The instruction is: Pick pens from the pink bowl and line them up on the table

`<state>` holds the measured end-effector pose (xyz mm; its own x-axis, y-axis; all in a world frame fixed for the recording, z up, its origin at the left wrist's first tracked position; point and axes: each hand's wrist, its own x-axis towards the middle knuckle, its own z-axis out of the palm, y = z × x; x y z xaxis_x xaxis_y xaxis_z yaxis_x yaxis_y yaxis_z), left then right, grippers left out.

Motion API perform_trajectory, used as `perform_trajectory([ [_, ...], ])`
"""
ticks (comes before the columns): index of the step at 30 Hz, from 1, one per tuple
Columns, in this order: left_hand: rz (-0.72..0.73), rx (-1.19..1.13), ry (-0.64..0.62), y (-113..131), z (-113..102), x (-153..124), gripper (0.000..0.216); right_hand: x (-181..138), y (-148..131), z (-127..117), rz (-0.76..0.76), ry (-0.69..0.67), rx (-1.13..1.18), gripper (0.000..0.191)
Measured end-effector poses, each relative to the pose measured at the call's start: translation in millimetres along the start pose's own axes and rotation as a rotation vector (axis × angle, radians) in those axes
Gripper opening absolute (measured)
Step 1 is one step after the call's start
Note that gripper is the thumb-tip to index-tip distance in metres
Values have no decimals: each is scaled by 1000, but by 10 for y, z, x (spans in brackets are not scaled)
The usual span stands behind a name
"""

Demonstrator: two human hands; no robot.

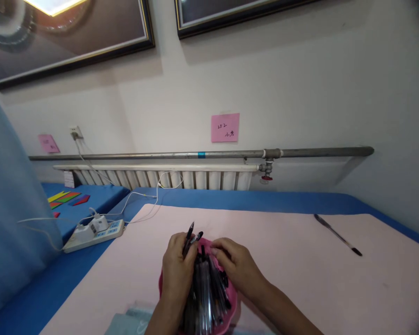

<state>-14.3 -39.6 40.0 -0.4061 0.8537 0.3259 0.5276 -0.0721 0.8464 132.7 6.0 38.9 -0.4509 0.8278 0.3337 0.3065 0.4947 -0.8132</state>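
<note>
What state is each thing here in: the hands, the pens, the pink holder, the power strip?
left hand: closed around two pens, tips pointing up.
right hand: fingers bent at the pink holder rim; grip unclear.
pink holder: open, packed with pens.
loose pen: lying flat on the pink sheet, apart from both hands.
power strip: chargers plugged in, cables attached.

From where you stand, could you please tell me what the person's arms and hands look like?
The left hand and right hand are bare: no gloves, and no rings, watch or bracelet that I can see. The left forearm and right forearm are uncovered too, with no sleeve as far as the picture reaches.
</note>
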Motion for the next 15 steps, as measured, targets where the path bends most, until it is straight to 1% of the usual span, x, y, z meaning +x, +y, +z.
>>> perform_trajectory([
  [2,25,-38,-3,42,11,-38,17,-3,-40,16,42,15,135,17],
  [6,16,-76,-91,72,66,-92,19,-14,-74,101,218,-1,455,20],
  [9,20,-81,-143,67,93,-107,21,-20,-48,173,308,-13,594,15],
  [11,32,-66,-145,69,88,-109,21,-11,-26,176,314,38,642,11],
  [13,38,-32,-134,78,69,-115,20,11,-11,124,311,134,692,14],
  [15,39,8,-160,92,48,-133,18,40,-13,32,301,232,740,18],
])
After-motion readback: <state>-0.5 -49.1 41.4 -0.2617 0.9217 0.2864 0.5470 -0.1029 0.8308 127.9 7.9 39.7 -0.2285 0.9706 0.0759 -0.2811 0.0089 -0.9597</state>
